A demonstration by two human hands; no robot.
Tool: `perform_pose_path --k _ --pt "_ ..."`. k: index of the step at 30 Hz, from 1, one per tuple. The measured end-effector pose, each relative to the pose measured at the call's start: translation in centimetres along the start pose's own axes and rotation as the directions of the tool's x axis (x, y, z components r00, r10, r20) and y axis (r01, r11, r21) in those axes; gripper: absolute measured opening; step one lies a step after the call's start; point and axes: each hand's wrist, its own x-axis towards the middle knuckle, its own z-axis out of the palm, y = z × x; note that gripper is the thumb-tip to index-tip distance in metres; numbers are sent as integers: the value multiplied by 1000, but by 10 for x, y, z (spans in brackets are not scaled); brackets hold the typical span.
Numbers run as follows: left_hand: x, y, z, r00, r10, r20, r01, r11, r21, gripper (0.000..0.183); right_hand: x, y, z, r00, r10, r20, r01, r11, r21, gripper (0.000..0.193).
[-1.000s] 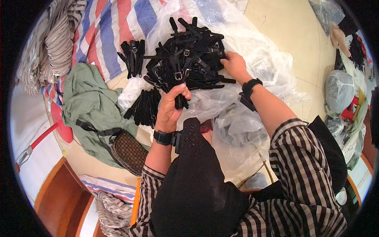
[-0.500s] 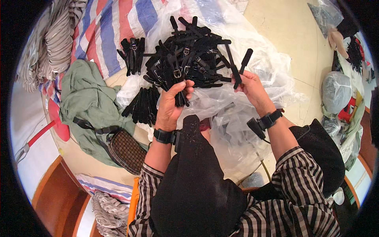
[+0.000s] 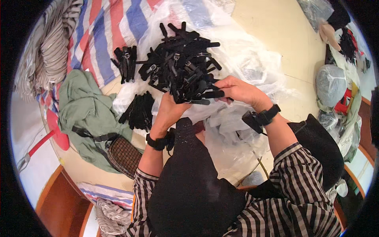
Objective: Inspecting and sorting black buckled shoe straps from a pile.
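A heap of short black straps with metal buckles (image 3: pixel 185 51) lies in front of me on clear plastic sheeting. My left hand (image 3: pixel 169 110) is closed at the heap's near edge, around a bunch of buckled straps (image 3: pixel 177 93) that overlaps the heap. From the right, my right hand (image 3: pixel 241 93) pinches the end of a black strap (image 3: pixel 213 94) beside that bunch; its fingertips are partly hidden. Left of the heap lie two sorted bundles of black straps, a farther bundle (image 3: pixel 126 65) and a nearer bundle (image 3: pixel 139 110).
Green cloth (image 3: pixel 81 110) and a brown patterned pouch (image 3: pixel 124 158) lie to the left. Beyond them is a striped woven sheet (image 3: pixel 106 35) with bundled grey cords (image 3: pixel 55 51). Plastic sheeting (image 3: pixel 256 55) spreads rightward over the pale floor. Stuffed plastic bags (image 3: pixel 331 85) line the far right.
My right hand has moved left and slightly down, bringing a strap from beside the heap to the left hand's bunch. My left hand has shifted slightly down and left; the view has shifted too.
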Motion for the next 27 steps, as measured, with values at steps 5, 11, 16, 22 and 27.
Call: perform_pose_path --k 5,11,16,22,27 --pt "-1 3 5 967 -246 65 247 969 0 14 18 13 7 991 8 -136 24 974 227 21" --pt "15 -46 6 952 -286 113 269 596 -757 11 28 26 24 903 41 -428 245 768 591 27" --pt "26 -45 8 938 -295 179 309 488 -816 15 37 37 53 879 63 -473 148 906 396 29" --pt "42 -15 42 972 -191 134 233 756 -611 19 47 44 53 787 -173 -592 323 934 156 22" --pt "52 -11 47 968 -219 124 249 757 -604 14 32 37 31 695 -506 -510 223 827 -517 17"
